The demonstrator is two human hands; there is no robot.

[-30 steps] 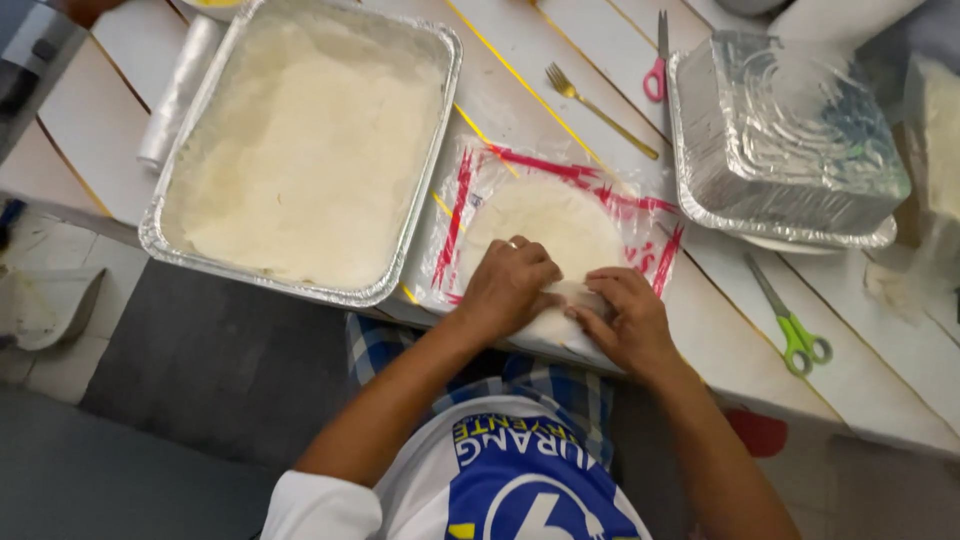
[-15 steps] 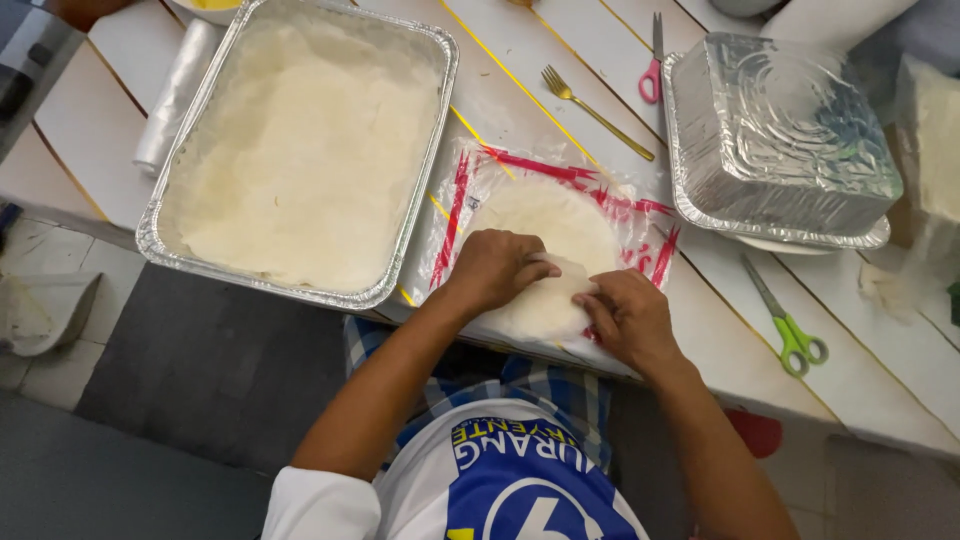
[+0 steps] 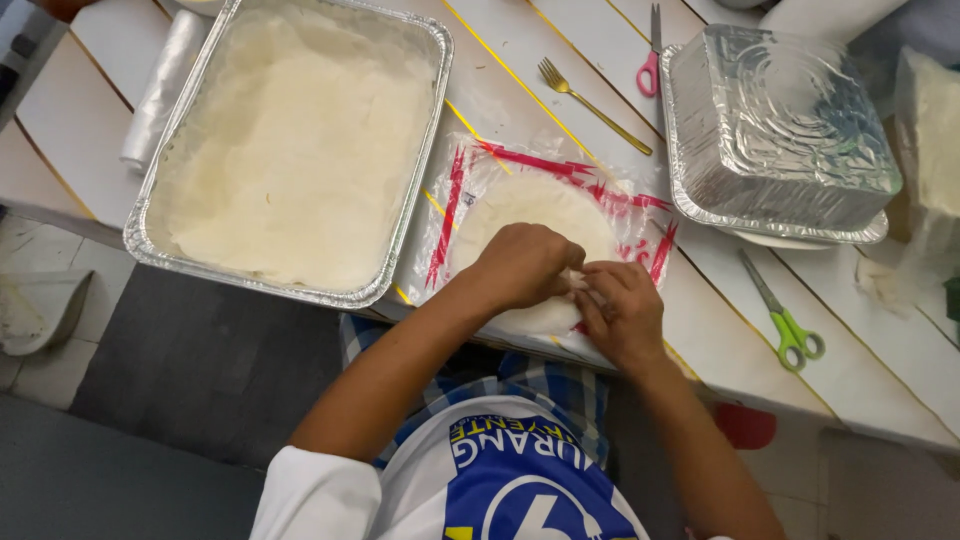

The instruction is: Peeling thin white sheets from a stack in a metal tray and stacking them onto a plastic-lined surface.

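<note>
Round flat dough disc (image 3: 530,215) inside a clear plastic bag with red stripes (image 3: 470,190), lying on the white slatted desk (image 3: 850,350) at its near edge, directly ahead of the torso. Both hands meeting at the disc's near-right rim: left hand (image 3: 520,265) curled, knuckles up, fingers tucked onto the dough edge; right hand (image 3: 622,312) closed in a pinch on the same edge, touching the left. Rest of disc spreading away and to the left from the hands; no clear long axis, roughly circular. Neither hand clearly nearer, both on it. Large foil tray lined with dough (image 3: 290,150) just beside the bag on the left, touching or nearly so. Upturned foil tray (image 3: 775,120) right, apart. Gold fork (image 3: 590,100), pink scissors (image 3: 650,60), green scissors (image 3: 785,315) out of reach of current grip.
</note>
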